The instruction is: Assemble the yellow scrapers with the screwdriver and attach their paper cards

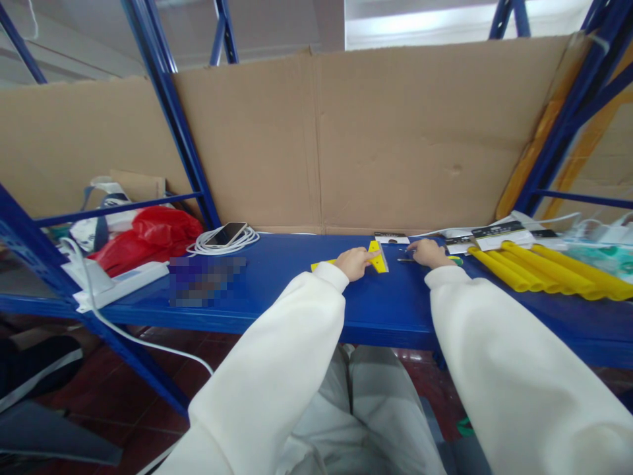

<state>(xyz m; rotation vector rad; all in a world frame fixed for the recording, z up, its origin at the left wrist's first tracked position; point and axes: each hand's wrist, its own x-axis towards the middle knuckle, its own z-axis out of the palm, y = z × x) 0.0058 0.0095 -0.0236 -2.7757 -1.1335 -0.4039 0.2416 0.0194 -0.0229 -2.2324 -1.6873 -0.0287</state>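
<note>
On the blue shelf, my left hand (353,262) is closed around a yellow scraper-like tool (378,257) with a wide head and a pale, straight edge. Its index finger lies along the head, and the yellow handle shows behind the hand. To the right, my right hand (428,253) is bent down to the surface with its fingertips together. What they pinch, if anything, is too small to make out. A screwdriver (457,261) with a green and yellow handle lies beneath this hand, and its thin shaft emerges at the left.
Several yellow tubes (554,272) lie at the right beside black-and-white packages (503,234). A phone (227,233) rests on a coiled white cable (202,245). Further left are a red bag (153,237) and a white power strip (131,280). Cardboard (395,138) walls the back.
</note>
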